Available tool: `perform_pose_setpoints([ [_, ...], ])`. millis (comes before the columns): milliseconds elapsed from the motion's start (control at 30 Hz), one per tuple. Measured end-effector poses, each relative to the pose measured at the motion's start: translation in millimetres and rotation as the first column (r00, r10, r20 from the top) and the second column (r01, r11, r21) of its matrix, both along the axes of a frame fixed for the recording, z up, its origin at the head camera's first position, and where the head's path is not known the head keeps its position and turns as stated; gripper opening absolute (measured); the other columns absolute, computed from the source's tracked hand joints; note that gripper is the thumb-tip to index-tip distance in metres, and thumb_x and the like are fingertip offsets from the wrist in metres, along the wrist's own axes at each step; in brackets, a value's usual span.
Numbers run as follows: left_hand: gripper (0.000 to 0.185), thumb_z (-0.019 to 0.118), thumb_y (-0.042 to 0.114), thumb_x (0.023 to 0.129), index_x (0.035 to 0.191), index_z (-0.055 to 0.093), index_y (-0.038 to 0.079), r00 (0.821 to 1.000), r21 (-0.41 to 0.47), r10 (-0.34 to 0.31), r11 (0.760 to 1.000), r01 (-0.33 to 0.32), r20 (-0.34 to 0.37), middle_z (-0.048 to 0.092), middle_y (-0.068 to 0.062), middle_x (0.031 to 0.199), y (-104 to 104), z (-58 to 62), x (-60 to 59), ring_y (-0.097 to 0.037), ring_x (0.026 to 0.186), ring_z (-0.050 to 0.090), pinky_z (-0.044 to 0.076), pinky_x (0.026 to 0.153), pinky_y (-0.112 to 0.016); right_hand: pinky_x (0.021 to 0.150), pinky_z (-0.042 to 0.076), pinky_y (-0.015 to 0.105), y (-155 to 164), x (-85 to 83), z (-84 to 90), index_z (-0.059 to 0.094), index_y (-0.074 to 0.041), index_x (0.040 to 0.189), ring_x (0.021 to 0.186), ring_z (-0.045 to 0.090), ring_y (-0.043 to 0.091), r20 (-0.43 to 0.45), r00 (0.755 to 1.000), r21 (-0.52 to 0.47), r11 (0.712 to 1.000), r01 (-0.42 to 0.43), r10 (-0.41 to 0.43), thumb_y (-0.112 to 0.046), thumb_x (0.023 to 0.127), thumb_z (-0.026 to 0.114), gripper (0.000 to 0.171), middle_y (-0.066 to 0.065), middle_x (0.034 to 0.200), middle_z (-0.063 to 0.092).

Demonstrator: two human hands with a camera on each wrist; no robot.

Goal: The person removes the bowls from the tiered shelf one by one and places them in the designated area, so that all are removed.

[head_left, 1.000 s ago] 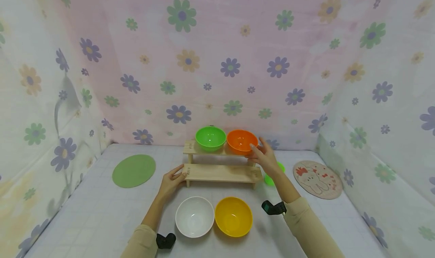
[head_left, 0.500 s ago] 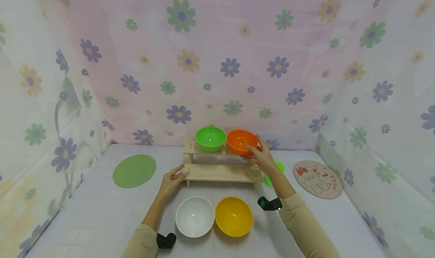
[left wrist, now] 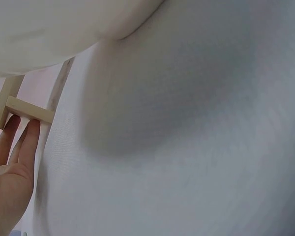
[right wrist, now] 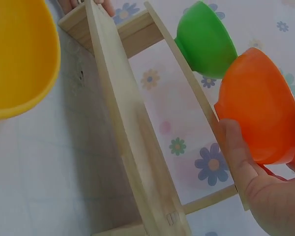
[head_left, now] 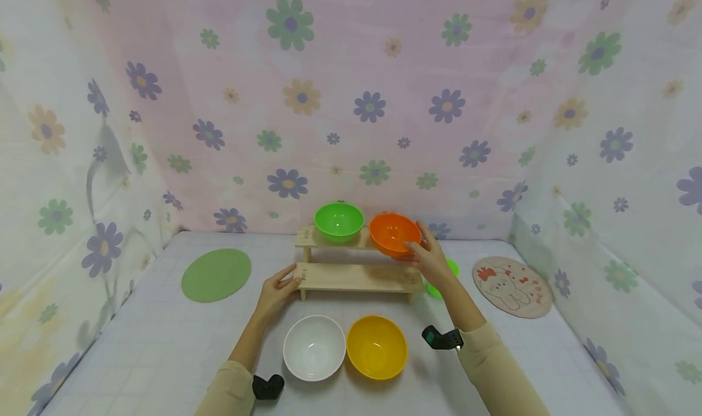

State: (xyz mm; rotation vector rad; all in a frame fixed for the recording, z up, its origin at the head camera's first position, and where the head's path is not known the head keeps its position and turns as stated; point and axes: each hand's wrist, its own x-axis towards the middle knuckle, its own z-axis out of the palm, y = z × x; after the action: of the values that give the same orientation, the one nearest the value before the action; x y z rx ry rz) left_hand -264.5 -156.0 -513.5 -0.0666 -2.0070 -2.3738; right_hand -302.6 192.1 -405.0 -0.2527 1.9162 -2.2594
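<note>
A two-step wooden shelf [head_left: 356, 277] stands mid-table. My right hand [head_left: 423, 255] grips an orange bowl [head_left: 393, 233] by its right side and holds it tilted just off the right end of the upper step. In the right wrist view my thumb [right wrist: 234, 147] presses the orange bowl [right wrist: 260, 105] from below. A green bowl [head_left: 339, 221] sits on the upper step's left part. My left hand [head_left: 278, 289] rests with straight fingers [left wrist: 24, 142] against the lower step's left end [left wrist: 30, 111].
A white bowl [head_left: 314, 348] and a yellow bowl [head_left: 377, 347] sit side by side in front of the shelf. A round green mat [head_left: 216, 274] lies at the left, a patterned round mat [head_left: 512, 287] at the right. A small green object [head_left: 451, 268] shows behind my right hand. Flowered cloth walls enclose the table.
My right hand has closed on the orange bowl and drawn it off the upper step, slightly right and down, tilted. My left hand has stayed on the shelf end.
</note>
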Motion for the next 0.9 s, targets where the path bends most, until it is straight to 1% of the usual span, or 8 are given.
perform_pose_setpoints([
  [100, 0.05, 0.057, -0.003, 0.091, 0.137, 0.041, -0.007, 1.0, -0.005, 0.004, 1.0, -0.004, 0.001, 0.049, -0.037, 0.124, 0.1, 0.1, 0.0, -0.028, 0.104, 0.062, 0.056, 0.085, -0.033, 0.094, 0.05, 0.045, 5.3, 6.8, 0.6, 0.001, -0.02, 0.153, 0.091, 0.065, 0.021, 0.0, 1.0, 0.031, 0.999, 0.007, -0.007, -0.004, 0.097, 0.046, 0.074, 0.028, 0.15, 0.013],
  [167, 0.05, 0.057, -0.002, 0.09, 0.137, 0.041, -0.007, 1.0, -0.001, 0.004, 1.0, -0.004, 0.003, 0.049, -0.037, 0.124, 0.1, 0.1, 0.0, -0.027, 0.103, 0.062, 0.056, 0.085, -0.033, 0.096, 0.047, 0.049, 8.6, 11.3, 0.8, 0.002, -0.02, 0.153, 0.094, 0.064, 0.023, -0.004, 1.0, 0.039, 0.999, 0.0, 0.0, -0.003, 0.097, 0.046, 0.073, 0.027, 0.151, 0.012],
  [233, 0.05, 0.057, -0.002, 0.091, 0.137, 0.041, -0.007, 1.0, -0.001, 0.0, 1.0, 0.0, 0.001, 0.048, -0.037, 0.125, -0.2, 0.1, 0.0, -0.027, 0.103, 0.063, 0.056, 0.086, -0.033, 0.096, 0.044, 0.053, 11.6, 15.4, 0.3, 0.004, -0.02, 0.153, 0.094, 0.064, 0.024, -0.018, 1.0, 0.046, 0.999, -0.006, 0.007, -0.003, 0.097, 0.047, 0.073, 0.028, 0.151, 0.012],
  [333, 0.051, 0.058, -0.001, 0.091, 0.138, 0.04, -0.007, 1.0, -0.001, -0.006, 1.0, 0.006, -0.001, 0.048, -0.037, 0.125, -0.6, 0.3, 0.3, -0.026, 0.103, 0.063, 0.056, 0.087, -0.033, 0.094, 0.044, 0.054, 15.9, 22.1, -1.3, 0.005, -0.019, 0.153, 0.094, 0.066, 0.024, -0.034, 0.999, 0.074, 0.997, -0.019, 0.021, -0.005, 0.097, 0.047, 0.072, 0.028, 0.151, 0.013],
  [433, 0.051, 0.058, -0.001, 0.091, 0.138, 0.04, -0.007, 1.0, -0.004, -0.012, 1.0, 0.012, -0.005, 0.048, -0.037, 0.125, -0.9, 0.3, 0.8, -0.026, 0.103, 0.062, 0.055, 0.087, -0.034, 0.091, 0.048, 0.051, 20.8, 29.6, -3.8, 0.006, -0.018, 0.153, 0.091, 0.067, 0.022, -0.04, 0.999, 0.094, 0.995, -0.022, 0.026, -0.004, 0.097, 0.046, 0.071, 0.029, 0.15, 0.015],
  [600, 0.051, 0.057, -0.002, 0.091, 0.138, 0.039, -0.007, 1.0, 0.016, -0.02, 1.0, 0.02, 0.0, 0.047, -0.037, 0.126, -1.1, -0.5, 0.9, -0.022, 0.101, 0.063, 0.055, 0.087, -0.035, 0.084, 0.056, 0.04, 29.2, 43.3, -7.8, 0.005, -0.016, 0.153, 0.087, 0.068, 0.02, -0.037, 0.998, 0.133, 0.99, -0.041, 0.046, -0.006, 0.096, 0.048, 0.072, 0.028, 0.151, 0.014],
  [767, 0.051, 0.057, -0.002, 0.091, 0.138, 0.038, -0.007, 1.0, 0.038, -0.023, 0.999, 0.023, 0.0, 0.047, -0.038, 0.126, -1.1, -0.8, 0.6, -0.017, 0.097, 0.064, 0.056, 0.087, -0.034, 0.081, 0.058, 0.035, 38.1, 55.2, -14.7, 0.003, -0.014, 0.152, 0.087, 0.068, 0.021, -0.043, 0.995, 0.152, 0.985, -0.082, 0.089, -0.007, 0.096, 0.05, 0.074, 0.03, 0.151, 0.012],
  [900, 0.051, 0.056, -0.003, 0.091, 0.138, 0.038, -0.008, 1.0, 0.043, -0.018, 0.999, 0.018, -0.003, 0.048, -0.038, 0.125, -0.8, -0.2, 1.0, -0.015, 0.094, 0.065, 0.056, 0.086, -0.034, 0.08, 0.059, 0.034, 44.1, 63.1, -23.8, 0.004, -0.014, 0.152, 0.088, 0.067, 0.021, -0.025, 0.994, 0.146, 0.984, -0.105, 0.11, -0.007, 0.095, 0.05, 0.073, 0.031, 0.15, 0.013],
])
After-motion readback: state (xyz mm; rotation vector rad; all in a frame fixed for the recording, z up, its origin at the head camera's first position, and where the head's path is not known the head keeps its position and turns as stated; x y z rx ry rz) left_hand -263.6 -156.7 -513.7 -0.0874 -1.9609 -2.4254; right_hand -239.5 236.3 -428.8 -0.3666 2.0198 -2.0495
